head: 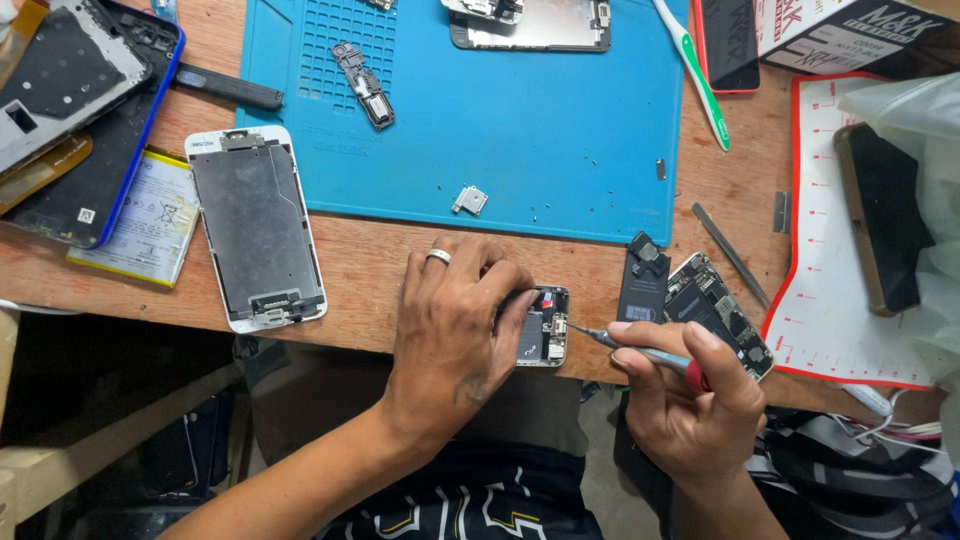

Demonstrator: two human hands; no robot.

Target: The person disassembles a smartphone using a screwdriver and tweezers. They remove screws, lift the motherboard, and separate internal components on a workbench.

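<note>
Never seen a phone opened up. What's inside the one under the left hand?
Inside the opened phone, small metal parts and a red bit show, with the screwdriver tip touching them. The left hand covers the rest.

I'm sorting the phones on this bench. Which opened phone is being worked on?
The small one at the table's front edge, under the left hand, the right hand's screwdriver touching it.
</note>
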